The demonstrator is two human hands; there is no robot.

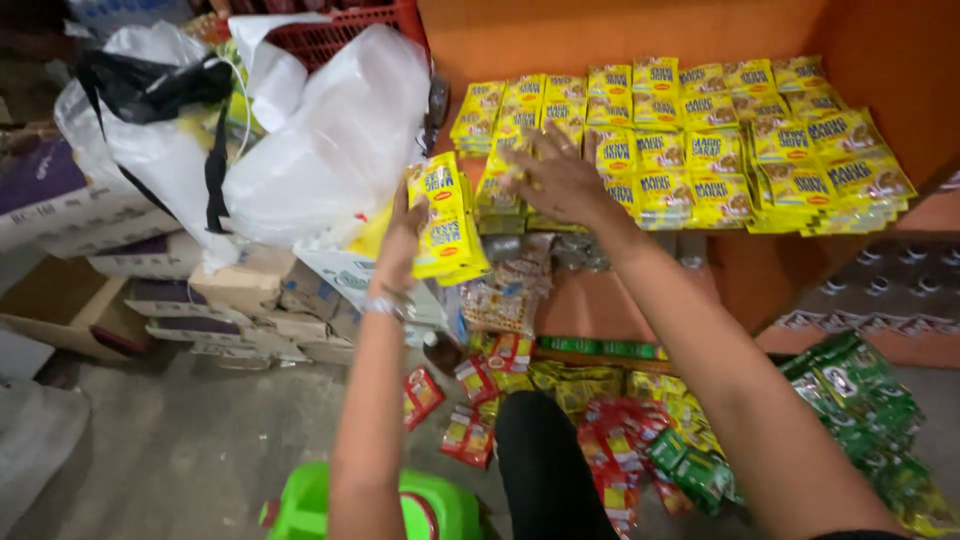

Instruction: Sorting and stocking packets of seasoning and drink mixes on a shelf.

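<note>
Your left hand [405,232] grips a strip of yellow sachets [445,220], fingers closed behind it, thumb in front. Your right hand [560,180] rests spread-fingered on the sachet rows [700,150] covering the orange shelf [600,300].

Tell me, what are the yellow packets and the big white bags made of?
The yellow packets in the left hand look like glossy plastic film: they shine and crinkle. The white bags seem thin, soft, slightly see-through plastic, wrinkled and bulging. The right hand rests on more packets on the orange shelf.

White plastic bags [330,150] sit atop cardboard boxes [200,300].
</note>
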